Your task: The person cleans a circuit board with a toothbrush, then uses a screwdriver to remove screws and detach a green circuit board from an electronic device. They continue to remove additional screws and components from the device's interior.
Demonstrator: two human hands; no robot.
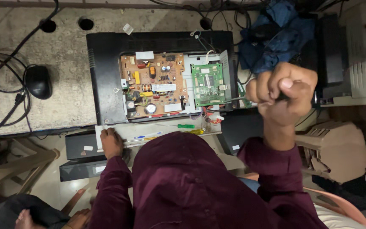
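Two hands in view. Right hand (282, 91) raised in a tight fist, fingers clenched around a thin dark tool; only a thin grey shaft (233, 100) shows past the knuckles, its tip reaching the right edge of the green circuit board (208, 85). Left hand (111, 142) lies palm down, fingers loose and holding nothing, on the near edge of the pale strip (157, 129) in front of the opened black device (106, 76). Beyond those fingertips: tan power board (155, 85), well inside the casing. Right of the left fingers on the strip: pen (147, 136), green-handled screwdriver (186, 126), yellow one (196, 132). Bare concrete bench (64, 97) left of the casing, black mouse (39, 82) and cables there. Blue cloth (276, 38) crowds the space behind the fist
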